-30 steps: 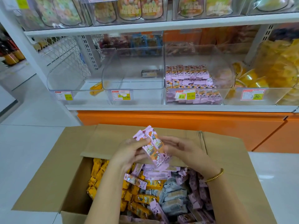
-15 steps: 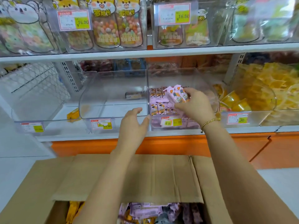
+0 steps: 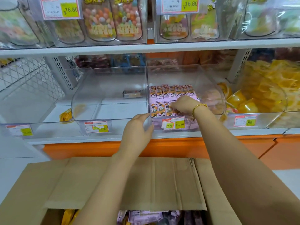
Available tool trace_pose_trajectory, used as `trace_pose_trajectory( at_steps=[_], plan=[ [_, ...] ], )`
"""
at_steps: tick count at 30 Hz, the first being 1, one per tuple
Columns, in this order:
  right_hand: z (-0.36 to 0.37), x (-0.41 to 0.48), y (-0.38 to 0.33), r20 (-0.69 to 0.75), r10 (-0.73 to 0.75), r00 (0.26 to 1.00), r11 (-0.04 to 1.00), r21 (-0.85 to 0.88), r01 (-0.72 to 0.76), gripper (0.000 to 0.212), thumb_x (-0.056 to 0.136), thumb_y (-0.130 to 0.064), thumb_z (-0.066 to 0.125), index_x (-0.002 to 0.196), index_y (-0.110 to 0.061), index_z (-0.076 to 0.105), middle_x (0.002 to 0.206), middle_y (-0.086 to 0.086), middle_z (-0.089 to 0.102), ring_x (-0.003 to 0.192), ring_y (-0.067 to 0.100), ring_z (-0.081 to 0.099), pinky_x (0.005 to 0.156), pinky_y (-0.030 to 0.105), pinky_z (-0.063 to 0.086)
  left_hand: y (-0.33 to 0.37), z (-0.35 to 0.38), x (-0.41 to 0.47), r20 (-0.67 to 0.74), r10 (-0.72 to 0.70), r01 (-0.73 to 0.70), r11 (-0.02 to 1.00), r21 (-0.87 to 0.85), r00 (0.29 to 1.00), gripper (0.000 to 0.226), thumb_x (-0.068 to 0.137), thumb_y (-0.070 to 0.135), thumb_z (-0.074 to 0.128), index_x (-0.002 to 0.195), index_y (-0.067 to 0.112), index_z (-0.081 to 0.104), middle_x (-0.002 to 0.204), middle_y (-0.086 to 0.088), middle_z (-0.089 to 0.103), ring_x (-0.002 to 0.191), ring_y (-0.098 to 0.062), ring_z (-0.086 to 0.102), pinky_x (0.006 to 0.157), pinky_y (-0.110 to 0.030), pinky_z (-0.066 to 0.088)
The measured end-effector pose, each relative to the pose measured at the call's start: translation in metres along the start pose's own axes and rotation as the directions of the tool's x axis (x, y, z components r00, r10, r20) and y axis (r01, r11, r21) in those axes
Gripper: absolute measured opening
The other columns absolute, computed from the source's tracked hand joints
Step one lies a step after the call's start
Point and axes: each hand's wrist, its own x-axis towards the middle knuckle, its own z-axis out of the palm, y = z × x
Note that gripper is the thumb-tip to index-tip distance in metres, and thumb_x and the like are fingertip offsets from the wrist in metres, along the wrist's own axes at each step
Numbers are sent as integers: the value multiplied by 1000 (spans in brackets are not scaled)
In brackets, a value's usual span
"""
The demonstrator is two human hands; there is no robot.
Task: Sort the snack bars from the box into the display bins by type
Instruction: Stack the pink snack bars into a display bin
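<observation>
Fingertips (image 3: 174,106) of the right hand (image 3: 184,103) are curled down onto the front row of pink snack bars (image 3: 159,109) inside the clear bin (image 3: 212,95). Whether they clasp a bar or only press on it cannot be told. A gold bracelet (image 3: 199,106) circles that wrist at the bin's front opening. A second row of pink snack bars stands upright behind the hand, toward the bin's back.

The left hand (image 3: 138,129) is at the bin's front left corner, fingers nearly straight and resting against the clear wall, grasping nothing. A price label (image 3: 174,125) sits on the bin's front lip, just right of the left hand.

A neighbouring bin (image 3: 90,101) touches the bin's left side and holds a single wrapped bar (image 3: 132,93) near its back. Heaped yellow snacks (image 3: 267,88) lie to the bin's right, and bagged sweets (image 3: 112,21) stand on the shelf above it.

A cardboard box (image 3: 146,184) sits below and in front of the bin with its flap folded outward. Further pink snack bars and yellow bars (image 3: 69,215) show in its opening.
</observation>
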Motion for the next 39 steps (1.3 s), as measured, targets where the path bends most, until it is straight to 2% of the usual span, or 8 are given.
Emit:
trace_pose_trajectory(
  at_steps=[3,5,8,14,20,24,32,39],
  plan=[
    [0,-19,-2,-98,-6,995,999,39,10,27,96,-25,48,89,-4,64,86,16,60,74,25,51,70,30,43,-3,-2,-15,-28,-20,16,991,-133,999,36,92,24,59,128,19,58,127,4,59,119,-12,51,99,-22,36],
    [0,-44,-4,-334,-46,942,994,78,76,26,92,-20,52,69,-9,56,69,12,55,63,23,46,65,30,39,-10,-7,-34,-95,-68,40,962,-271,993,8,91,25,61,93,23,68,93,9,68,91,-9,61,79,-22,44],
    [9,-104,-9,-471,-143,870,951,177,252,33,88,-19,59,60,-9,45,61,6,47,61,21,45,55,27,35,-34,-14,-72,-163,-172,101,924,-368,972,38,90,36,59,59,15,56,59,-6,61,63,-27,57,62,-34,42],
    [114,-189,8,61,-278,959,882,411,230,24,90,-24,63,70,-12,57,63,-2,59,56,9,54,58,22,47,-94,-17,-171,-51,-415,363,842,-400,908,50,93,33,58,60,-4,51,53,-10,54,56,-29,50,58,-33,38],
    [259,-211,71,501,-115,858,974,226,-1,38,88,-12,57,53,-16,41,54,3,42,53,15,40,58,27,39,-178,23,-230,262,-587,617,786,-40,766,16,85,14,68,69,18,65,78,-3,69,79,-19,64,66,-27,43],
    [314,-225,103,607,-10,794,999,37,-16,30,86,-9,56,60,-19,46,64,-7,46,61,4,41,67,22,35,-199,42,-240,307,-661,683,729,47,685,23,86,14,67,104,-1,67,103,-16,67,101,-31,61,72,-29,41],
    [361,-225,100,635,-79,769,978,-99,182,48,82,-16,71,57,-18,31,56,-1,28,51,12,30,49,24,26,-218,75,-229,253,-910,928,261,-266,328,35,74,24,81,60,0,59,52,-6,53,64,-23,50,70,-38,46],
    [348,-218,88,594,-84,800,981,-92,171,24,85,-16,63,83,-16,40,72,-3,36,76,20,43,51,23,27,-206,93,-218,248,-940,947,164,-276,235,56,70,27,84,105,-12,63,111,-27,65,101,-38,63,84,-46,52]
  ],
)
